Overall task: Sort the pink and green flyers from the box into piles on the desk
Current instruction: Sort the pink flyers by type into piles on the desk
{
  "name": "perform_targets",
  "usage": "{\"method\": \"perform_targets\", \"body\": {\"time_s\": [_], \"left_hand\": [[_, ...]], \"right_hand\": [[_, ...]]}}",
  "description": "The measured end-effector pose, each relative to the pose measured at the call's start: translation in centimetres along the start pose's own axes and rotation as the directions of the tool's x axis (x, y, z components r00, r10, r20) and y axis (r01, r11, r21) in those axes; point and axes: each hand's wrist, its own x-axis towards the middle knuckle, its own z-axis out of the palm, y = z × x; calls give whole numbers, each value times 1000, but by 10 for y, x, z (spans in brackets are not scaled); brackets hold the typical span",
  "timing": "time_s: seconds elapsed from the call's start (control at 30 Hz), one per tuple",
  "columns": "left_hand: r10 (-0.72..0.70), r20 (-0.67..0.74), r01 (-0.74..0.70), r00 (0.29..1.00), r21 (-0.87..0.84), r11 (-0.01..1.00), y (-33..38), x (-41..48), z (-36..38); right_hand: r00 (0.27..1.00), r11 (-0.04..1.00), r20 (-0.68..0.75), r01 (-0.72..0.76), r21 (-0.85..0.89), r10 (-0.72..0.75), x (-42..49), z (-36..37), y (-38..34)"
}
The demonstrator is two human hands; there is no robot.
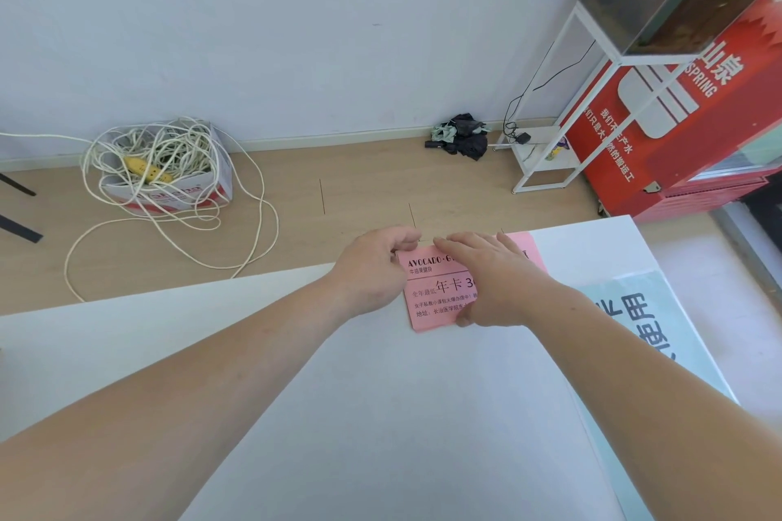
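A pile of pink flyers (436,292) with black print lies at the far edge of the white desk (381,415). My left hand (374,266) grips the pile's left edge, fingers curled at its far left corner. My right hand (491,279) lies flat on top of the pile with straight fingers, the thumb at the near edge. A pale green sheet (643,321) with large dark characters lies on the desk to the right, partly under my right forearm. No flyer box is in view.
Beyond the desk is a wooden floor with a cardboard box (169,178) full of tangled white cable. A white metal stand (563,131) with a glass tank and a red cabinet (677,131) stand at the right. Dark cloth (463,135) lies by the wall.
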Motion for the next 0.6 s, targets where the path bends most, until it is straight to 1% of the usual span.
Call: {"method": "perform_targets", "body": {"time_s": [0.17,0.33,0.47,0.53,0.6], "left_hand": [[38,-27,-39,999,-27,999,-3,-2,-2],[55,10,-55,998,7,998,-2,-6,-6],[56,-58,-55,997,26,998,3,-16,-15],[58,-106,-57,993,8,998,5,-29,-23],[59,-129,-61,990,-9,998,5,-46,-34]], "right_hand": [[1000,1000,23,5,-6,-5,-1,-1,-2],[999,1000,43,-17,-14,18,-3,-3,-5],[997,999,61,-36,-40,38,-10,-14,-21],[998,998,35,-45,-32,46,-16,-24,-37],[998,998,-5,-66,15,66,-23,-31,-61]]}}
